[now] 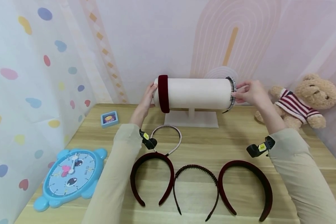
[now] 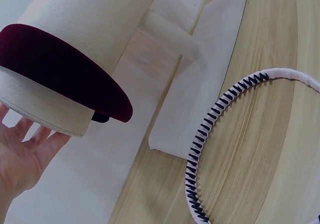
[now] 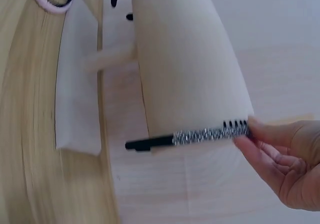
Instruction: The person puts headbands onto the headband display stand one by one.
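Observation:
A white cylindrical headband stand (image 1: 197,93) stands at the back of the table. Near its left end sits a wide dark red velvet headband (image 1: 163,94). My left hand (image 1: 146,101) rests against that left end, its fingers spread along the rim in the left wrist view. A glittery headband (image 3: 200,135) with black comb teeth and black tips goes round the cylinder's right end. Its upper part is pinched between the thumb and fingers of my right hand (image 3: 290,159). The far side of this headband is hidden behind the cylinder.
On the wooden table lie a thin white toothed headband (image 1: 180,137), two dark red velvet headbands (image 1: 152,154) and a thin dark toothed headband (image 1: 196,166). A blue toy clock (image 1: 72,174) and small blue box (image 1: 109,119) are left; a teddy bear (image 1: 302,105) sits right.

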